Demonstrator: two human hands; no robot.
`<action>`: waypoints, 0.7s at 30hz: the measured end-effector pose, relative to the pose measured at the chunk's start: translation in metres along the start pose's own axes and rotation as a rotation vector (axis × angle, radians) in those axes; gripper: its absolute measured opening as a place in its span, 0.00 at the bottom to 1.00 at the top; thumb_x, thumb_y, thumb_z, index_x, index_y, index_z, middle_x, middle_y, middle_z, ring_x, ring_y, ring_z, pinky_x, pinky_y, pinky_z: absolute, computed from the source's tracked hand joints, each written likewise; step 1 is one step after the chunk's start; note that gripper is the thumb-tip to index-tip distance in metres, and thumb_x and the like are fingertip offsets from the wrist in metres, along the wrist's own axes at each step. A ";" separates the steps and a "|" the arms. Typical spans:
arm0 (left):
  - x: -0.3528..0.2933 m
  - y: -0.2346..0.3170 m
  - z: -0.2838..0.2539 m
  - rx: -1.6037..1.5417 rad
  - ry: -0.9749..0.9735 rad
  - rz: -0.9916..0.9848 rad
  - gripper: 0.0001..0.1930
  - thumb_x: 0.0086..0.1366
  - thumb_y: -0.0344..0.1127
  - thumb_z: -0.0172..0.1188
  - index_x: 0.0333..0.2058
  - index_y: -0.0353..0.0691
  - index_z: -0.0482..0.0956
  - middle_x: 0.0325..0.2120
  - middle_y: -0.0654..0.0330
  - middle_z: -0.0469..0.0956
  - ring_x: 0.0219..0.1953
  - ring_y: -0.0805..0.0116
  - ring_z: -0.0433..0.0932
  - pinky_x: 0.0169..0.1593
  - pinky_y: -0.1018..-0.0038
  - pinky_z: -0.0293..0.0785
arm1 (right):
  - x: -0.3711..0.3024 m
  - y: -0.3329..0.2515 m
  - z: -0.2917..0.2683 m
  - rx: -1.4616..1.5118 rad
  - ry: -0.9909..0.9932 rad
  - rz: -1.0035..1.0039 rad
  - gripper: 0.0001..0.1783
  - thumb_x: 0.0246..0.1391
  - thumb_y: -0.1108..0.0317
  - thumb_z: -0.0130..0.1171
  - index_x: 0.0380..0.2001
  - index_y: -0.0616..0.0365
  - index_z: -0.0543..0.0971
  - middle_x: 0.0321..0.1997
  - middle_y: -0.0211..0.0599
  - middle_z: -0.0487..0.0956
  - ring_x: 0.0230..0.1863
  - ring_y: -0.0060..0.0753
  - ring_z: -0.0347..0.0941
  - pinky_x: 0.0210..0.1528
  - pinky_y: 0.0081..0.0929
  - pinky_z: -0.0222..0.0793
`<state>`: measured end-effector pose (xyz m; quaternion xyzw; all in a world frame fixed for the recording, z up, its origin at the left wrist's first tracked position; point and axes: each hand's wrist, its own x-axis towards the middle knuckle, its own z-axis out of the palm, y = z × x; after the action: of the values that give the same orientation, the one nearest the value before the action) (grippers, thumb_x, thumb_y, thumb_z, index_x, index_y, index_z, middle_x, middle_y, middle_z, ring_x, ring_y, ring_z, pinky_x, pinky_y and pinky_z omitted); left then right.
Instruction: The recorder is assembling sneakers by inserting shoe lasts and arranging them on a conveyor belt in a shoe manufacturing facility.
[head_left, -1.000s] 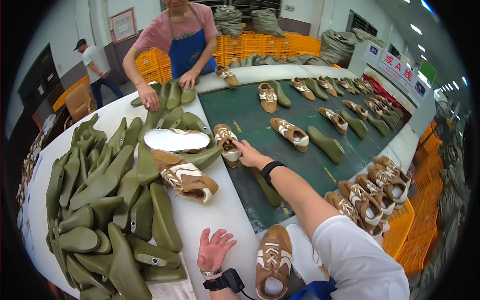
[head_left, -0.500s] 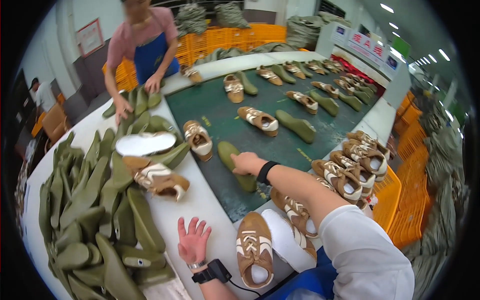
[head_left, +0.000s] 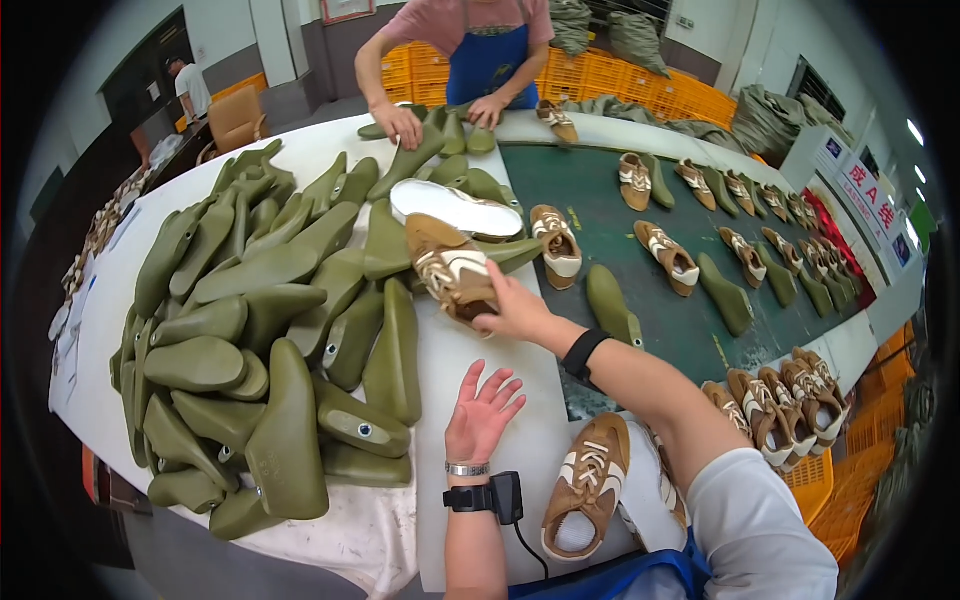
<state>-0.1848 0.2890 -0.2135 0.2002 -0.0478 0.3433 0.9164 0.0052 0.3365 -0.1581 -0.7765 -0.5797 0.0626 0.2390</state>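
In the head view, the brown-and-white shoe point(head_left: 447, 268) lies just left of my right hand point(head_left: 525, 308), over the white worktop point(head_left: 455, 365) beside the heap of green shoe moulds point(head_left: 295, 430). Its long axis runs slantwise: toe away and leftward, heel and opening toward me. My right thumb and fingers straddle that heel end; I cannot tell whether they have tightened on it. My left hand point(head_left: 480, 425) is farther off, nearer my body, palm up, fingers spread and holding nothing. Just beyond the slanted shoe, another lies with its white sole point(head_left: 455, 208) showing.
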 end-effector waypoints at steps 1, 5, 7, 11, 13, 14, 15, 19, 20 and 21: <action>0.002 0.001 -0.001 -0.001 -0.001 0.007 0.42 0.55 0.51 0.62 0.63 0.46 0.51 0.56 0.47 0.61 0.59 0.46 0.60 0.61 0.49 0.56 | 0.004 0.006 -0.001 -0.003 -0.002 -0.006 0.42 0.46 0.52 0.60 0.60 0.59 0.58 0.45 0.55 0.74 0.48 0.52 0.72 0.48 0.40 0.69; 0.007 0.004 -0.009 -0.040 0.160 0.189 0.39 0.57 0.49 0.60 0.63 0.47 0.51 0.56 0.50 0.61 0.59 0.53 0.60 0.61 0.51 0.56 | -0.010 0.017 -0.027 0.632 -0.344 0.266 0.29 0.51 0.64 0.55 0.57 0.53 0.66 0.40 0.38 0.78 0.39 0.30 0.73 0.39 0.24 0.69; 0.008 0.004 -0.009 -0.033 0.253 0.249 0.38 0.58 0.48 0.59 0.63 0.47 0.51 0.56 0.51 0.61 0.59 0.55 0.60 0.62 0.53 0.55 | -0.052 0.001 -0.051 0.731 -0.466 0.274 0.25 0.54 0.65 0.52 0.57 0.55 0.67 0.40 0.32 0.77 0.37 0.23 0.71 0.36 0.23 0.68; 0.001 0.005 -0.008 0.078 0.189 0.198 0.37 0.60 0.46 0.57 0.64 0.47 0.48 0.57 0.52 0.59 0.61 0.56 0.58 0.64 0.58 0.53 | -0.118 -0.006 -0.079 0.789 -0.427 0.138 0.23 0.58 0.66 0.48 0.57 0.60 0.66 0.49 0.34 0.74 0.49 0.23 0.67 0.51 0.24 0.64; -0.007 0.011 -0.008 0.074 0.107 0.162 0.37 0.59 0.45 0.57 0.63 0.47 0.49 0.57 0.52 0.59 0.60 0.57 0.59 0.63 0.58 0.54 | -0.144 -0.009 -0.100 0.790 -0.505 0.211 0.24 0.59 0.65 0.48 0.58 0.61 0.65 0.52 0.35 0.72 0.53 0.25 0.65 0.58 0.24 0.59; 0.012 0.000 -0.013 0.061 0.076 0.099 0.37 0.58 0.45 0.58 0.63 0.47 0.51 0.57 0.52 0.59 0.59 0.57 0.60 0.63 0.58 0.55 | -0.156 0.025 -0.107 0.827 -0.451 0.255 0.25 0.60 0.62 0.47 0.59 0.59 0.64 0.47 0.32 0.74 0.48 0.22 0.67 0.52 0.21 0.63; 0.014 -0.002 -0.013 0.125 0.107 0.093 0.37 0.58 0.46 0.58 0.63 0.47 0.52 0.57 0.53 0.59 0.58 0.58 0.60 0.62 0.58 0.57 | -0.172 0.039 -0.120 0.778 -0.517 0.437 0.24 0.61 0.59 0.46 0.58 0.56 0.65 0.41 0.28 0.74 0.42 0.16 0.66 0.43 0.17 0.65; 0.006 0.010 -0.011 0.139 0.120 0.104 0.34 0.60 0.45 0.57 0.62 0.46 0.53 0.56 0.53 0.60 0.56 0.60 0.62 0.60 0.60 0.60 | -0.245 0.043 -0.198 0.878 -0.323 0.541 0.26 0.61 0.54 0.49 0.58 0.52 0.65 0.40 0.23 0.73 0.39 0.12 0.64 0.36 0.15 0.63; 0.007 0.008 -0.008 0.166 0.112 0.087 0.33 0.61 0.45 0.56 0.62 0.46 0.53 0.55 0.54 0.61 0.56 0.60 0.62 0.59 0.61 0.60 | -0.270 0.054 -0.211 0.909 -0.237 0.569 0.27 0.60 0.54 0.50 0.59 0.55 0.63 0.43 0.23 0.72 0.41 0.14 0.63 0.39 0.16 0.63; 0.003 0.009 -0.007 0.178 0.109 0.063 0.33 0.61 0.45 0.56 0.62 0.46 0.53 0.55 0.54 0.61 0.56 0.60 0.62 0.59 0.61 0.60 | -0.286 0.035 -0.235 0.896 -0.162 0.563 0.28 0.61 0.56 0.49 0.60 0.58 0.62 0.49 0.26 0.71 0.47 0.18 0.64 0.45 0.17 0.64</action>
<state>-0.1885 0.3001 -0.2165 0.2602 0.0263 0.3854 0.8849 0.0323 -0.0069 -0.0190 -0.7165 -0.2819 0.4255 0.4754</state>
